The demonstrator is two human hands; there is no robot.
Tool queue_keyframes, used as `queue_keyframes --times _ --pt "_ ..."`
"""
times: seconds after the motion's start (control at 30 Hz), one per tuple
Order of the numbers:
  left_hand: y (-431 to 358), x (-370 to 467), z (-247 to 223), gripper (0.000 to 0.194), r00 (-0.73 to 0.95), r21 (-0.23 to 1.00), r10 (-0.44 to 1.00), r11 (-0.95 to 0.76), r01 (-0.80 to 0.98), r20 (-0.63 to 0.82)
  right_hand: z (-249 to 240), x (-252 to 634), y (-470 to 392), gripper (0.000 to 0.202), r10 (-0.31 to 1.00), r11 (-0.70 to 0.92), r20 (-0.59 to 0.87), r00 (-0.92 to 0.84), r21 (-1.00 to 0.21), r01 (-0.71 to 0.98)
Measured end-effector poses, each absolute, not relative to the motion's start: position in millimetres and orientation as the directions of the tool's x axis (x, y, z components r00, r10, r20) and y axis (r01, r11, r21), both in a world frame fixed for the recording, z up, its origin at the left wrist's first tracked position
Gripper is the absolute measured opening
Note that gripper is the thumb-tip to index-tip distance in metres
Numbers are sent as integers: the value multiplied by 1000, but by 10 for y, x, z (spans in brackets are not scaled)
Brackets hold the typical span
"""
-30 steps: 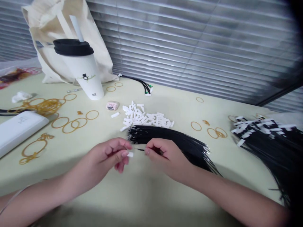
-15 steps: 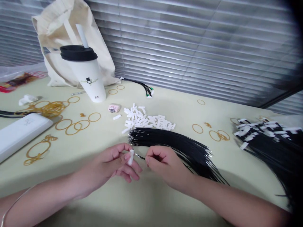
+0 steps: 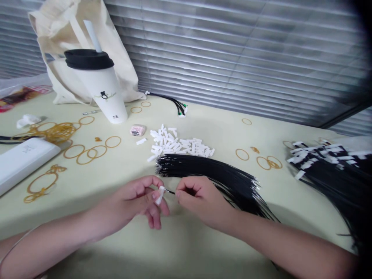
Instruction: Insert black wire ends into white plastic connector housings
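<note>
Between the thumb and forefinger of my left hand (image 3: 145, 199) is a small white plastic connector housing (image 3: 159, 195), its other fingers hanging loosely below. My right hand (image 3: 193, 195) pinches a black wire (image 3: 171, 192). The wire's metal-tipped end meets the upper end of the housing; how far in it sits I cannot tell. Just beyond my hands lies a thick bundle of black wires (image 3: 203, 166) with bright metal tips. Behind the bundle is a pile of loose white connector housings (image 3: 177, 145).
At the right lie more black wires (image 3: 328, 182) with white housings on their ends. A white cup (image 3: 106, 93) stands before a cloth bag (image 3: 124, 66). Rubber bands (image 3: 61, 131), a white box-shaped device (image 3: 26, 161) and a small pink item (image 3: 137, 130) are on the left. Blinds line the back.
The wire tip has come up to the housing, closing the small gap. In my left hand the housing has tilted slightly, and the lower fingers have curled down. The view has shifted a little.
</note>
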State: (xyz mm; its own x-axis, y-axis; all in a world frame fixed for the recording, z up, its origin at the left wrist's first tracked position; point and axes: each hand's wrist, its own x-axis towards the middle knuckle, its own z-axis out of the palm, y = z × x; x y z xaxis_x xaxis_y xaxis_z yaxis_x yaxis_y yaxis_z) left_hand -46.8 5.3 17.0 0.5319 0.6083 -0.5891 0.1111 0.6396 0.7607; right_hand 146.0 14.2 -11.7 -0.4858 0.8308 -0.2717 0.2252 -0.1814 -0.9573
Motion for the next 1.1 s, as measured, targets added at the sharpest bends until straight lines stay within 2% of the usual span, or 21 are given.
queue_keyframes --times 0.53,1.1 --pt "85 -443 218 15 518 773 596 585 245 -614 -116 1477 118 15 784 -87 -238 -573 -957 278" --pt "79 -479 227 14 529 765 584 604 223 -615 -141 1501 130 15 787 -57 -202 -582 -964 258"
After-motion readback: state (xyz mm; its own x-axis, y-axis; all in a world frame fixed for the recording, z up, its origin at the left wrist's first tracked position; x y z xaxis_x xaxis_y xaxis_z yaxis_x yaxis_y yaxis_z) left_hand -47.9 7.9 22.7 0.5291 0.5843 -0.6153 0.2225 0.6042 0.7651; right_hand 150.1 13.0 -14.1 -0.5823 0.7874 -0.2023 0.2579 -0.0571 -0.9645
